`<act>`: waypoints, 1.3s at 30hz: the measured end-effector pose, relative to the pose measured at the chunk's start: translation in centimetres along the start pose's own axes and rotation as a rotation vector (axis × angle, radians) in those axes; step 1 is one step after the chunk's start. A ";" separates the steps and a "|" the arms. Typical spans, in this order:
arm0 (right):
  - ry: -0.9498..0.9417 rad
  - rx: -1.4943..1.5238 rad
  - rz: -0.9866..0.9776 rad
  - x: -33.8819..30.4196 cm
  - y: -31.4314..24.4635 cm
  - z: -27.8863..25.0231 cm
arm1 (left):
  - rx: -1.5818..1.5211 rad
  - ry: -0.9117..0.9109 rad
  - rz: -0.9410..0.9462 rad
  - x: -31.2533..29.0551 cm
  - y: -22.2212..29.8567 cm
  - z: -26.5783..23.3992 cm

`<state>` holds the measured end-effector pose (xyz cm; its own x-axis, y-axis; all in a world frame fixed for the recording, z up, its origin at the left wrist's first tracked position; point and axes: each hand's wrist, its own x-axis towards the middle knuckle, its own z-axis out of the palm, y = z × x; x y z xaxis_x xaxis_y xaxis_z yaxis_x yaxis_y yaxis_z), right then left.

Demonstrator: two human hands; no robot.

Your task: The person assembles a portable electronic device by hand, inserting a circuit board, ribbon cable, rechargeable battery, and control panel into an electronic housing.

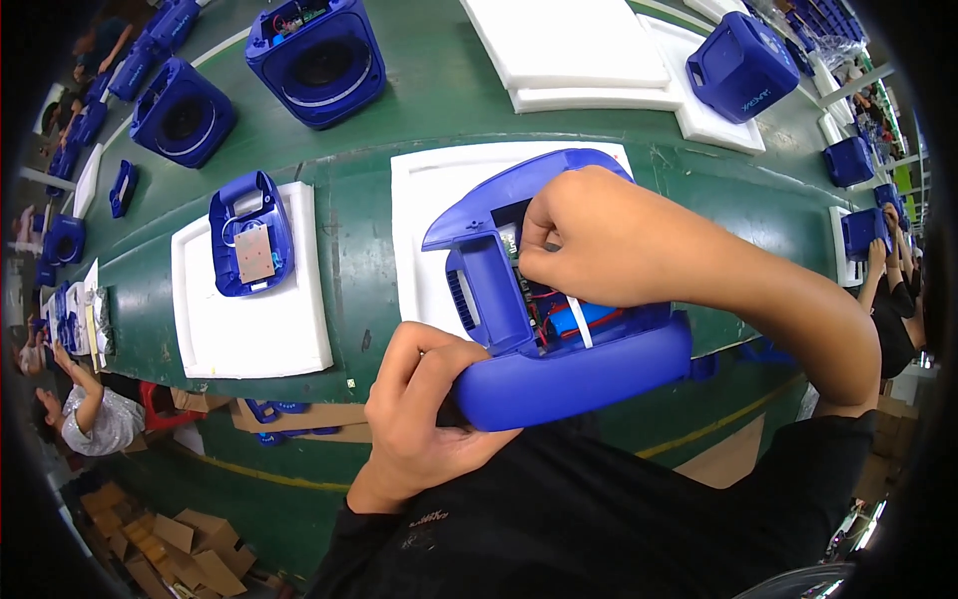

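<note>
An opened blue plastic speaker housing point(579, 384) with a built-in handle rests tilted over a white foam pad point(424, 190), right in front of me. My left hand point(424, 414) grips its near left corner, fingers closed round the edge. Above the cavity, my right hand point(609, 240) reaches in with thumb and curled fingers pinched together; what they hold, if anything, is hidden. Beside these fingers shows part of a circuit board point(509, 240). Thin red and black wires and a blue wrapped pack point(599, 317) sit inside, crossed by a white strip point(579, 323).
To the left, another foam pad point(249, 344) carries a blue handle panel point(251, 238) with a metal plate. Blue speaker boxes point(317, 65) and stacked foam sheets point(569, 50) stand across the green conveyor point(361, 290). Co-workers sit at both sides; cardboard boxes point(200, 549) lie lower left.
</note>
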<state>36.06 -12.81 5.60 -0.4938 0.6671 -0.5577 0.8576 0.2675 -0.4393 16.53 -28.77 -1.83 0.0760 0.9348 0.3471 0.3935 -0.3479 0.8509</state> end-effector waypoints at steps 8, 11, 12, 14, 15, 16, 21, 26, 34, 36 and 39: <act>-0.004 0.128 -0.009 0.7 0.3 0.5 | 0.069 0.008 -0.006 -0.1 -0.2 0.0; -0.009 0.121 0.052 0.9 0.2 0.7 | 0.073 0.011 -0.011 -0.2 -0.5 0.2; -0.003 0.128 0.050 0.9 0.2 0.8 | 0.073 0.012 -0.031 -0.3 -0.6 0.1; 0.014 0.145 -0.048 0.7 0.4 1.0 | 0.079 0.018 -0.022 -0.4 -0.9 0.2; 0.017 0.148 -0.047 0.8 0.5 1.3 | 0.084 0.029 -0.016 -0.4 -1.0 0.1; 0.054 0.106 -0.096 0.8 0.6 1.5 | 0.082 0.025 -0.013 -0.4 -1.0 0.1; 0.138 0.042 -0.201 1.3 1.4 2.4 | 0.113 0.016 -0.024 -0.2 -0.9 0.2; 0.208 -0.026 -0.208 0.7 0.9 1.3 | 0.131 0.020 -0.027 -0.1 -0.6 0.3; 0.116 0.158 -0.200 0.4 1.5 1.0 | 0.153 0.019 -0.031 -0.2 -0.8 0.3; 0.086 0.167 -0.174 0.6 1.4 1.1 | 0.159 0.023 -0.034 -0.2 -0.9 0.3; 0.143 0.058 -0.214 1.4 1.7 1.7 | 0.146 0.026 -0.046 -0.1 -0.9 0.3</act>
<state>36.56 -12.62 2.90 -0.6342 0.6921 -0.3445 0.7241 0.3756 -0.5784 16.45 -28.52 -2.80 0.0316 0.9467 0.3207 0.5250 -0.2887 0.8006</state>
